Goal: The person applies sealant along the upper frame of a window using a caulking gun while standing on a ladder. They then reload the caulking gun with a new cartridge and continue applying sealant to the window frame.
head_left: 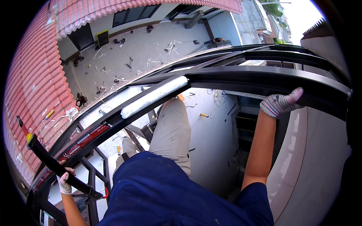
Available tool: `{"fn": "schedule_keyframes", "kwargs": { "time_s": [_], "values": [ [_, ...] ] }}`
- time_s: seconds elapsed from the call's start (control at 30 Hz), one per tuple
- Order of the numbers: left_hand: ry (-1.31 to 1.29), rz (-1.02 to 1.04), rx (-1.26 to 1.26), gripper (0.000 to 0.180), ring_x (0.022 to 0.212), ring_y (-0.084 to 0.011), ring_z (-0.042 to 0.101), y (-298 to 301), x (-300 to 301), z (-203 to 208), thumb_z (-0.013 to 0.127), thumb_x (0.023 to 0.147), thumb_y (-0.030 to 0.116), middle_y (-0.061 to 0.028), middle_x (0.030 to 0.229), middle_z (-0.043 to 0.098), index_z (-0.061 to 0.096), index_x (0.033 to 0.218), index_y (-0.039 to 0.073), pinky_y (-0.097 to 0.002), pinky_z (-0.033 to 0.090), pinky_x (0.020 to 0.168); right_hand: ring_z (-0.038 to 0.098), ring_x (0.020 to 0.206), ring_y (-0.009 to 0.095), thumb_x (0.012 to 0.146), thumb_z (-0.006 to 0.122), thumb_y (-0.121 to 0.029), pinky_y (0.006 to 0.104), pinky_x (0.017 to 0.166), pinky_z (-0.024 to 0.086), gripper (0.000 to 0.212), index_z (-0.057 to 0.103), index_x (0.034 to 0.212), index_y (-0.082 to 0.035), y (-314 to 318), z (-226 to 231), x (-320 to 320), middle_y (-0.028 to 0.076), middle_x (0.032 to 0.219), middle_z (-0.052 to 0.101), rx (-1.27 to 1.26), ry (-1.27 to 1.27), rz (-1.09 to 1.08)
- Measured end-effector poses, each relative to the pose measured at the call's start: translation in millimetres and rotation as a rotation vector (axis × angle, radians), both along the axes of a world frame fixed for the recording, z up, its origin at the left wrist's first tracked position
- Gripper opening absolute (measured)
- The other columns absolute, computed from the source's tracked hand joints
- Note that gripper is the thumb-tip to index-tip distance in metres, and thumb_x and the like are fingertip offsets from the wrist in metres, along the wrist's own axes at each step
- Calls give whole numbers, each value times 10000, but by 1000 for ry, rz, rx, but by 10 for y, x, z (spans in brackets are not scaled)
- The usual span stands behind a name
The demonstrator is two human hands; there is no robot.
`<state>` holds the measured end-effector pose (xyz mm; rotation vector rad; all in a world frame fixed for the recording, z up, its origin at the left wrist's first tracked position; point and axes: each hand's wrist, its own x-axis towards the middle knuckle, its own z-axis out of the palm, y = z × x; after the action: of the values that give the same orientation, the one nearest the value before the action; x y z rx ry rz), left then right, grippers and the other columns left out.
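At the lower left my left hand [65, 184], in a pale work glove, is closed around the black barrel of a caulking gun [51, 160]. Its nozzle, with yellow and red parts, points up and to the left. On the right my right hand [279, 104], in a striped glove, grips a curved black metal beam [241, 80], the thumb along its face; some fingertips are hidden. A silver sausage-shaped sealant pack [154, 97] lies on the slanting black bar [109, 121] between my hands. Red stickers [86, 136] mark that bar closer to the left hand.
My legs [171, 126] stand among the open frame members, with a floor [209, 147] far below. Red roof tiles [36, 81] slope at the left. Beyond lies a littered concrete yard [145, 45], where a person [218, 40] is near its far right. A pale curved wall [298, 150] rises at right.
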<state>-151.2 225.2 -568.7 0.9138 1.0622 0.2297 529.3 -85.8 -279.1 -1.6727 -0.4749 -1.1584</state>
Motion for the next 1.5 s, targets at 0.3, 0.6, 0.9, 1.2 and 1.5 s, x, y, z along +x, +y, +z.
{"fn": "schedule_keyframes", "kwargs": {
  "time_s": [0.3, 0.6, 0.9, 1.2, 1.5],
  "values": [
    [15, -31, 49, 775, 684, -194, 626, 0, -62, -66, 720, 758, 296, -110, 810, 673, 402, 1396, -8, -299, 519, 664, 573, 1196, 295, 857, 725, -291, 360, 1100, 434, 740, 385, 1425, 39, -43, -23, 66, 220, 1337, 539, 23, -37, 32],
    [-36, -3, 20, 716, 689, -202, 611, 4, -38, -56, 658, 766, 227, -123, 796, 651, 408, 1383, -34, -319, 531, 674, 557, 1242, 298, 840, 743, -289, 380, 1114, 432, 772, 369, 1434, 32, -27, -50, 60, 224, 1346, 534, 85, -22, 26],
    [-22, 26, 50, 746, 660, -191, 613, -46, 12, -14, 663, 751, 251, -105, 791, 656, 410, 1400, -14, -310, 532, 654, 575, 1184, 290, 786, 800, -295, 398, 1068, 491, 793, 391, 1413, -33, -168, -20, 212, 187, 1311, 538, 39, -24, 96],
    [-42, -67, 103, 692, 701, -180, 605, -24, -114, -98, 571, 846, 283, -122, 835, 654, 379, 1435, -26, -287, 511, 668, 609, 1100, 292, 692, 854, -369, 404, 1002, 551, 882, 400, 1363, -21, -129, -27, 252, 167, 1231, 565, -62, -101, 29],
    [-115, -44, 153, 707, 693, -195, 622, 3, -179, -343, 638, 822, 299, -126, 815, 672, 413, 1414, -16, -306, 523, 671, 490, 1256, 309, 621, 924, -315, 441, 1120, 428, 1122, 249, 1481, -64, -96, -32, 282, 172, 1375, 449, 15, -120, 360]
  ]
}}
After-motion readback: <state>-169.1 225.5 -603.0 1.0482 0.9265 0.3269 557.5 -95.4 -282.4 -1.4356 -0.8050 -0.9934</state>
